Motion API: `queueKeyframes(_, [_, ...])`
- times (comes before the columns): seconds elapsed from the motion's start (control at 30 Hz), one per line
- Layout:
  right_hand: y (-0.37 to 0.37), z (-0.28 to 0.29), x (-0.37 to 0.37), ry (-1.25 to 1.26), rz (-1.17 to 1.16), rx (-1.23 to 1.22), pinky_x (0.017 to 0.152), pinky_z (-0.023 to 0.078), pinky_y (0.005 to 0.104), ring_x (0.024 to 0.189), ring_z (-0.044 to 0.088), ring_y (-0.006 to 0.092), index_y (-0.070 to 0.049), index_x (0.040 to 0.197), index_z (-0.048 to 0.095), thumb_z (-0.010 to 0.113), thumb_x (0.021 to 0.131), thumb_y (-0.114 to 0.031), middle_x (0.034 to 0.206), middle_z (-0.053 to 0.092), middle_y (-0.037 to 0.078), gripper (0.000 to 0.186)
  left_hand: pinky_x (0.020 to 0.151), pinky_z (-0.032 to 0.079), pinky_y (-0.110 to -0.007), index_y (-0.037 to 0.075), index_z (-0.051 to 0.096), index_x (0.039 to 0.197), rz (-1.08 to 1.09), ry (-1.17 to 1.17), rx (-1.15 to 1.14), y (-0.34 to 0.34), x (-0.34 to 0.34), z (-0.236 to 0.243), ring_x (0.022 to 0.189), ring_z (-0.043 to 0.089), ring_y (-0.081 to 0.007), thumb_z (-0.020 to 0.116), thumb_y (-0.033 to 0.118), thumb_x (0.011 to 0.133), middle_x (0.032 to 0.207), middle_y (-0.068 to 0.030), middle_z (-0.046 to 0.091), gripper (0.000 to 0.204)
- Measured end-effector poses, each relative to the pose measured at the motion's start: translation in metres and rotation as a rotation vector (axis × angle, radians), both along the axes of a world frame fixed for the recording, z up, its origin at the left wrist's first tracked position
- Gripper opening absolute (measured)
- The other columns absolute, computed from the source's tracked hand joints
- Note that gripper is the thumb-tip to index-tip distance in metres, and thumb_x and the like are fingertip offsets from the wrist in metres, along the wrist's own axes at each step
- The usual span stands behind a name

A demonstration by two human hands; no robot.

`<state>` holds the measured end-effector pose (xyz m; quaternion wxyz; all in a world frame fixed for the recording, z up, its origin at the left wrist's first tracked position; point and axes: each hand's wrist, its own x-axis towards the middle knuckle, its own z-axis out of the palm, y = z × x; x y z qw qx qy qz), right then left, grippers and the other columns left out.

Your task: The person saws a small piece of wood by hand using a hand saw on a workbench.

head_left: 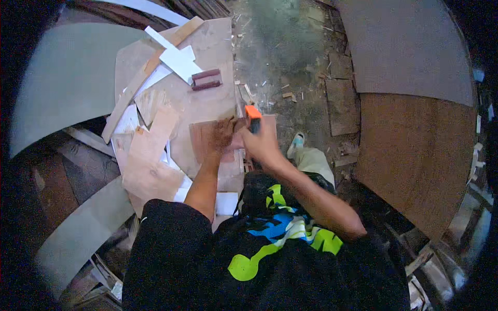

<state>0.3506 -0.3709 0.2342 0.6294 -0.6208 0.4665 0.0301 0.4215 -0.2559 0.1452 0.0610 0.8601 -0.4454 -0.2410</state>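
Observation:
My left hand lies on a thin reddish-brown wood board near the table's right edge, its fingers stretched out toward my other hand. Just right of it, my right hand is closed around an orange-and-black hand tool. The tool's orange end points up and away from me. Its exact kind is hard to make out, since my fingers hide its lower part. A paler strip of wood shows behind my right hand.
Wood offcuts and white panel pieces are piled on the table's left. A small dark-red frame-like piece lies farther back. Wood scraps litter the floor. Large brown sheets stand at the right.

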Motion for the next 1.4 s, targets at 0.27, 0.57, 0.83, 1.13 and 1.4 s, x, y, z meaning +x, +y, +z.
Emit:
queueKeyframes(0.27, [-0.012,0.012,0.019,-0.039,0.089,-0.129,0.038,0.039,0.0319,0.042,0.049,0.0151,0.0,0.08,0.05,0.05,0.071,-0.01,0.054,0.051,0.008,0.014,0.09,0.033,-0.041,0.006,0.043,0.116,-0.148,-0.291,-0.246,0.02,0.0,-0.086,0.101,0.046,-0.0299,0.056,0.026,0.069,0.111,-0.0119,0.047,0.052])
queueKeyframes(0.57, [0.005,-0.024,0.004,-0.088,0.013,-0.173,0.058,0.044,0.0325,0.062,0.054,0.017,0.002,0.087,0.052,0.053,0.072,-0.015,0.067,0.057,0.012,0.023,0.088,0.034,-0.04,0.006,0.043,0.114,0.128,0.155,0.136,-0.021,0.008,0.037,0.099,0.046,-0.0312,0.054,0.027,0.07,0.108,-0.0122,0.048,0.05])
queueKeyframes(0.83, [-0.005,0.001,0.009,-0.032,0.066,-0.036,0.045,0.039,0.0318,0.05,0.047,0.0127,-0.001,0.078,0.048,0.051,0.071,-0.011,0.055,0.048,0.005,0.013,0.087,0.036,-0.039,0.01,0.046,0.112,0.003,-0.117,-0.31,-0.003,0.0,-0.012,0.097,0.048,-0.0297,0.046,0.015,0.076,0.108,-0.0107,0.048,0.037])
queueKeyframes(1.13, [-0.001,-0.003,0.009,-0.125,0.027,-0.222,0.054,0.044,0.0385,0.063,0.059,0.0287,0.001,0.083,0.055,0.054,0.071,-0.014,0.066,0.058,0.017,0.019,0.085,0.037,-0.04,0.011,0.047,0.112,-0.031,-0.225,-0.217,0.003,-0.004,-0.022,0.096,0.049,-0.0269,0.046,0.015,0.077,0.104,-0.0108,0.05,0.035])
queueKeyframes(1.4, [0.013,-0.029,-0.006,0.053,0.034,-0.273,0.052,0.041,0.0317,0.057,0.05,0.0141,0.001,0.085,0.052,0.056,0.072,-0.018,0.062,0.053,0.008,0.023,0.086,0.035,-0.039,0.008,0.047,0.11,-0.088,-0.267,-0.133,0.007,-0.002,-0.032,0.097,0.048,-0.0273,0.048,0.014,0.074,0.105,-0.0102,0.05,0.037])
